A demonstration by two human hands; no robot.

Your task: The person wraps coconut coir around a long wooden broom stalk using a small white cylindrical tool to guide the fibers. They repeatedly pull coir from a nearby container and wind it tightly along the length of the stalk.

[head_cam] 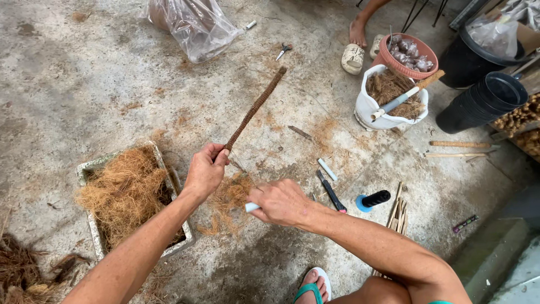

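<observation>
My left hand grips the near end of a long stick wrapped in brown coconut fibre, which points up and away to the right over the concrete floor. My right hand is closed around a small white tube-like piece, held just right of a loose tuft of coconut fibre that hangs between both hands. A rectangular tray heaped with coconut fibre lies on the floor to the left of my left forearm.
A white bucket of fibre with a tool handle, a pink pot, stacked black pots, a plastic bag, scissors, a blue-and-black tool, wooden sticks and another person's foot surround me.
</observation>
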